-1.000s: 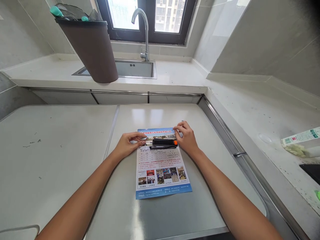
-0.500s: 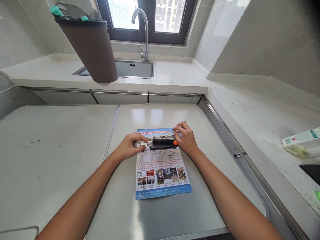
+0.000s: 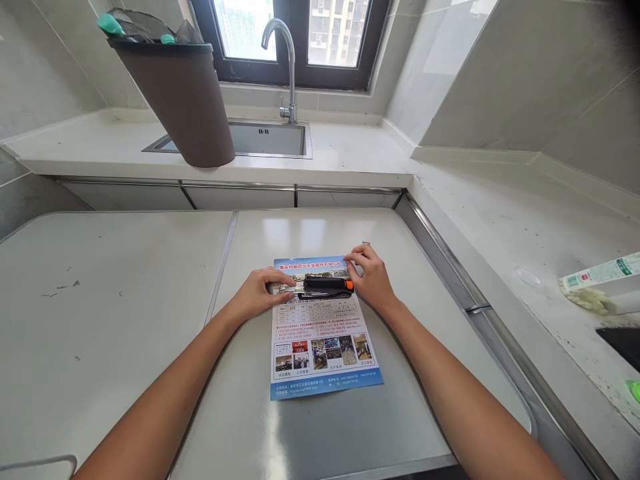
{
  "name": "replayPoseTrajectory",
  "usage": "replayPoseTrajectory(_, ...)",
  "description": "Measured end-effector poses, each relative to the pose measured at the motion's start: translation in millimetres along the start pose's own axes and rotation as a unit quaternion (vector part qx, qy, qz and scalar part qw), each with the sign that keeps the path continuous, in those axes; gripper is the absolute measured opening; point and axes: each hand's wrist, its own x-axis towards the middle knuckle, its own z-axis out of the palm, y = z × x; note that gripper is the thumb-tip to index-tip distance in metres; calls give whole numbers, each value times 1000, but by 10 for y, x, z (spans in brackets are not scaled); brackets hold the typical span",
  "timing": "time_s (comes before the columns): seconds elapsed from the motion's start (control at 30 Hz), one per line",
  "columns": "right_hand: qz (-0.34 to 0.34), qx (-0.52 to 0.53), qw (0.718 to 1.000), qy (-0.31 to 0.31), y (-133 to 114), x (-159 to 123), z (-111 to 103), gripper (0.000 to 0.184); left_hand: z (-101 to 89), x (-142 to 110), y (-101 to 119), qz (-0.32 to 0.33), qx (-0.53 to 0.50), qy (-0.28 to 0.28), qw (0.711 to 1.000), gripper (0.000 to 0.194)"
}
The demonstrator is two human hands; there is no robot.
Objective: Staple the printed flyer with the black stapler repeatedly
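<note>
A printed flyer (image 3: 325, 333) with blue borders and photos lies flat on the white table. Across its upper part rests a slim black tool (image 3: 323, 283) with an orange right end and a silvery left end; it looks like a utility knife, but its exact kind is unclear. A thin dark bar runs along its lower side. My left hand (image 3: 260, 290) is closed, thumb and fingers at the tool's silvery left end. My right hand (image 3: 373, 273) is bent beyond the orange end, its thumb and index fingertip pinched at the flyer's top right corner.
The white table (image 3: 125, 333) has a seam left of the flyer. Behind it, a tall brown bin (image 3: 180, 107) stands at a sink (image 3: 270, 138) with a curved faucet (image 3: 291, 67). A clear package (image 3: 605, 287) lies on the right counter (image 3: 500, 200).
Both hands, the flyer and the black tool keep nearly the same places. The whole view has shifted very slightly.
</note>
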Motion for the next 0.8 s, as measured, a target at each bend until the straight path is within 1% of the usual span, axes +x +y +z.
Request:
replayPoseTrajectory(0.1,-7,16,1000,10,-41,12,-39,18,-3,-16,10,17,13,8,1000,27)
replayPoseTrajectory(0.17,-31,44,998,-13,-85,14,-67,18,-2,-25,25,36,12,9,999,24)
replayPoseTrajectory(0.23,-71,79,992,-66,-137,8,-78,21,-2,-34,38,60,3,0,998,17)
replayPoseTrajectory(0.3,-110,104,980,-130,-183,-9,-60,31,-15,-43,38,71,-5,-7,997,16)
replayPoseTrajectory(0.37,-135,110,967,-188,-209,-34,-19,42,-51,-55,18,62,-9,-4,998,18)
replayPoseTrajectory(0.43,-141,102,959,-222,-209,-58,26,43,-112,-69,-19,46,-15,2,999,21)
replayPoseTrajectory(0.53,-126,99,962,-223,-187,-77,53,35,-209,-86,-71,28,-31,-9,999,22)
replayPoseTrajectory(0.63,-119,136,961,-208,-203,-69,25,31,-243,-89,-64,20,-35,-23,999,22)
replayPoseTrajectory(0.67,-121,151,960,-204,-225,-65,14,30,-231,-86,-44,19,-35,-20,999,21)
replayPoseTrajectory(0.8,-114,186,956,-198,-378,-68,30,29,-98,-58,59,30,-44,29,998,18)
